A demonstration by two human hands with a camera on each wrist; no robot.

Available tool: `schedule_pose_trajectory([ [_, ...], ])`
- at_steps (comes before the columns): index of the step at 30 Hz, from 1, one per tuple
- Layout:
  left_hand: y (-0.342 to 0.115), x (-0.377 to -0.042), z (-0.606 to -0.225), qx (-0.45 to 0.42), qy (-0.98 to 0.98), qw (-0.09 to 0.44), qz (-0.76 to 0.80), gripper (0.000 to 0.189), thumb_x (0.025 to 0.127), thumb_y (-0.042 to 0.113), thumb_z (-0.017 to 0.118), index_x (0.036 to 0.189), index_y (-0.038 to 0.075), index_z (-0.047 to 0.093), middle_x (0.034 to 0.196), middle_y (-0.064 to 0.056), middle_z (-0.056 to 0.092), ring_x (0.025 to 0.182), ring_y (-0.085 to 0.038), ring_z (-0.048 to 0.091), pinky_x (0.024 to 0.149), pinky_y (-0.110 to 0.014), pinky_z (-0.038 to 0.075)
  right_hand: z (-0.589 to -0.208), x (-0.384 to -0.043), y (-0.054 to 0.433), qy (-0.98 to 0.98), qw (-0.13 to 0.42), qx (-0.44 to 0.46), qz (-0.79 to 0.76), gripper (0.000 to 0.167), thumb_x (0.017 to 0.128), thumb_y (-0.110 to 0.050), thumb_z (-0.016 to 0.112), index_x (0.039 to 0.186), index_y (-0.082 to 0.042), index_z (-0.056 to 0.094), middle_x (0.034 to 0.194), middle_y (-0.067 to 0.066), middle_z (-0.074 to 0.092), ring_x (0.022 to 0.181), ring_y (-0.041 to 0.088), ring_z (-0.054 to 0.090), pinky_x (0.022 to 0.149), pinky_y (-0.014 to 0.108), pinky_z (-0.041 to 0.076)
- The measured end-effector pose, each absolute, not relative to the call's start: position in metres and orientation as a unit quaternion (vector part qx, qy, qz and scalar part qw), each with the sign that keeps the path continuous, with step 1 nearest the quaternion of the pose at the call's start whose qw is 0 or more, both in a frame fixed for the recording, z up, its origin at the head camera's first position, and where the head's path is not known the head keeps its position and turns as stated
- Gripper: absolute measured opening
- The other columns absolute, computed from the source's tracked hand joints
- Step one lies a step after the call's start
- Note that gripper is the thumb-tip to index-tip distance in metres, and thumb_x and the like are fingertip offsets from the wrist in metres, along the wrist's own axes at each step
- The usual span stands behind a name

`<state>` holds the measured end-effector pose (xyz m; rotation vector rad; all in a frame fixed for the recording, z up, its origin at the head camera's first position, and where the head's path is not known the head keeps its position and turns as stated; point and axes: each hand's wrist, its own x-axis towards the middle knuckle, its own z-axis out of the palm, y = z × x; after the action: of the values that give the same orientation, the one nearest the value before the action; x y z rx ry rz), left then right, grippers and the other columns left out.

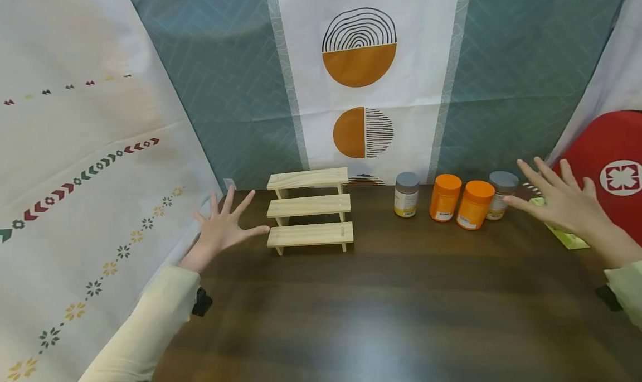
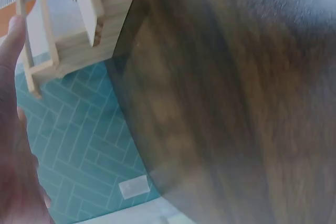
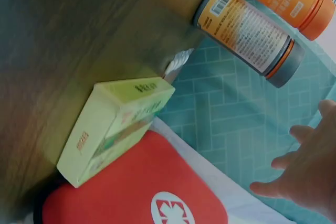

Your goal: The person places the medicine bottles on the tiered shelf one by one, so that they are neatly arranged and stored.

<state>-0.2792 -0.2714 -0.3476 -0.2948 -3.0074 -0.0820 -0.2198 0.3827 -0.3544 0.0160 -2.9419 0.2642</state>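
Note:
My left hand [image 1: 220, 226] is held out with its fingers spread, thumb tip close to the left end of a three-tier wooden step rack [image 1: 310, 235]. In the left wrist view the rack [image 2: 107, 22] shows its pale side frame near the thumb. Spread the same way, my right hand [image 1: 564, 201] holds nothing. Left of it in the head view stand two orange bottles [image 1: 444, 198] and a grey-capped bottle [image 1: 503, 189]. A second grey-capped bottle [image 1: 406, 195] stands nearer the rack. Beneath the right hand lies a yellow-green box [image 3: 113, 124], partly hidden in the head view.
A red case [image 1: 609, 164] with a white emblem leans at the right edge, behind the box. Blue-green and white patterned cloth [image 1: 225, 92] hangs at the back of the dark wooden table [image 1: 381, 304]. White embroidered cloth [image 1: 75, 231] borders the left side.

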Motion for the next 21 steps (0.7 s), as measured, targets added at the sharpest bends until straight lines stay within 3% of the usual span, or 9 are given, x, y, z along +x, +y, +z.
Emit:
schedule_pose_trajectory([
  [6,-0.270,-0.277,-0.364,-0.101,-0.992,0.066,-0.038,0.099,0.077,0.079,0.056,0.156,0.040,0.011,0.166,-0.015,-0.001,0.146,-0.056,-0.004,0.093,-0.087,-0.004,-0.357,-0.224,0.377,-0.988,0.086,0.029,0.123,0.089,0.092,-0.062,0.045,0.158,-0.024,-0.002,0.161,0.028,0.001,0.141,0.061,-0.010,0.099,0.082,0.003],
  [13,-0.267,-0.277,-0.381,-0.097,-0.991,0.065,-0.059,0.102,0.077,0.079,0.056,0.155,0.043,0.001,0.164,-0.020,-0.005,0.146,-0.056,0.000,0.093,-0.088,-0.001,-0.362,-0.229,0.366,-0.969,0.049,0.028,0.241,0.088,0.096,-0.059,0.043,0.157,-0.018,-0.006,0.159,0.031,-0.009,0.138,0.064,-0.014,0.097,0.083,-0.001],
  [17,-0.261,-0.281,-0.387,-0.100,-0.986,0.067,-0.116,0.103,0.079,0.073,0.059,0.156,0.040,-0.002,0.163,-0.022,-0.012,0.146,-0.056,-0.001,0.095,-0.087,0.002,-0.368,-0.233,0.364,-0.948,0.073,0.040,0.308,0.083,0.100,-0.050,0.039,0.156,-0.008,-0.004,0.157,0.036,-0.008,0.139,0.063,-0.013,0.103,0.079,-0.005],
  [19,-0.257,-0.283,-0.391,-0.109,-0.981,0.062,-0.148,0.103,0.080,0.070,0.061,0.157,0.039,-0.001,0.162,-0.022,-0.014,0.146,-0.056,-0.001,0.097,-0.086,0.004,-0.370,-0.234,0.365,-0.929,0.093,0.046,0.355,0.077,0.103,-0.043,0.037,0.156,-0.003,-0.002,0.157,0.037,-0.006,0.141,0.062,-0.007,0.106,0.077,-0.002],
  [21,-0.252,-0.285,-0.395,-0.123,-0.975,0.054,-0.177,0.103,0.080,0.067,0.063,0.157,0.038,0.001,0.162,-0.023,-0.014,0.146,-0.055,0.001,0.099,-0.084,0.005,-0.372,-0.235,0.366,-0.912,0.110,0.038,0.394,0.072,0.104,-0.040,0.035,0.156,-0.002,0.002,0.157,0.037,0.001,0.143,0.049,0.016,0.111,0.068,0.015],
])
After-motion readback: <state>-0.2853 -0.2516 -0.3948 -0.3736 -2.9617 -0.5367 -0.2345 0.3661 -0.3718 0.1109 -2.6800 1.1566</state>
